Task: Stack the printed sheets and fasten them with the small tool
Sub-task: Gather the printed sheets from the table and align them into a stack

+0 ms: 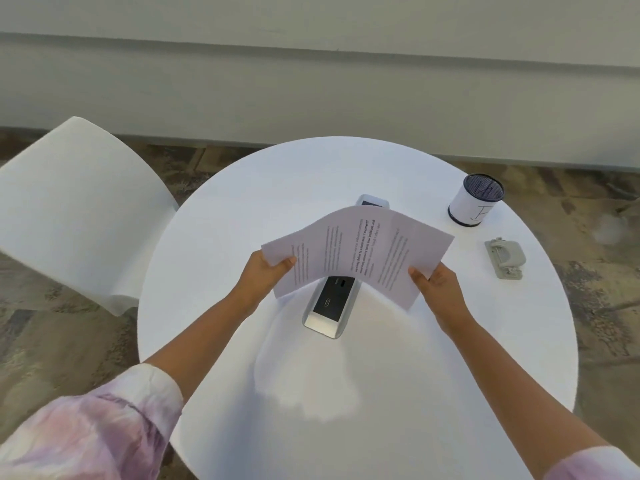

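Printed white sheets (360,251) arch upward above the middle of a round white table (221,244). My left hand (266,275) pinches their left edge, thumb on top. My right hand (434,284) pinches the right edge the same way. How many sheets are in the bundle cannot be told. A small grey fastening tool (505,257) lies on the table to the right, apart from both hands.
A power outlet unit (330,304) is set into the table's centre, partly under the sheets. A mesh pen cup with a white label (476,199) stands at the back right. A white chair (79,209) sits to the left. A wall runs behind.
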Demonstrator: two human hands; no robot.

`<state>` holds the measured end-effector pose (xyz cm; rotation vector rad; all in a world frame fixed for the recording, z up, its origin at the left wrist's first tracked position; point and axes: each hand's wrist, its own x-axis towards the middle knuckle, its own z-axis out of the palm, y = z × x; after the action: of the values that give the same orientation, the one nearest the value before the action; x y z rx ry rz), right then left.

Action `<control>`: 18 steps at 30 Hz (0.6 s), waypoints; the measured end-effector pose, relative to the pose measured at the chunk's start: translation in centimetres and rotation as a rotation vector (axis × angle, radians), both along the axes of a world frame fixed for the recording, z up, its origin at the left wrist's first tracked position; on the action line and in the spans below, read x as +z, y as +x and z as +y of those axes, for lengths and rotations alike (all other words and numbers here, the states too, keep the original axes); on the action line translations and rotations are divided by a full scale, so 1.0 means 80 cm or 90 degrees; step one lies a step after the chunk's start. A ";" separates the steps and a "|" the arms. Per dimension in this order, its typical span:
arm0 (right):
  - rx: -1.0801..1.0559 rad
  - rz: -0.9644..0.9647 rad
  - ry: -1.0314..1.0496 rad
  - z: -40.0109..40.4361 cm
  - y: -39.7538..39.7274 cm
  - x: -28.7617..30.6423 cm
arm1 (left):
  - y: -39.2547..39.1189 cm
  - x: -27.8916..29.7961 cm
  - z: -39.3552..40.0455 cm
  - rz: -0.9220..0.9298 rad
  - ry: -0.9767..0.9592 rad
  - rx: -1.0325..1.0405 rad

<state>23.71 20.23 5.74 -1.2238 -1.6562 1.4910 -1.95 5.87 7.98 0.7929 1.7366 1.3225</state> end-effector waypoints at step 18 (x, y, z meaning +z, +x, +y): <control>-0.100 -0.274 0.100 0.017 0.001 0.000 | 0.007 -0.002 0.008 -0.147 0.011 0.165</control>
<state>23.77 21.62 5.73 -1.6240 -1.8550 1.0286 -1.40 6.55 7.82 0.4138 1.6830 1.5366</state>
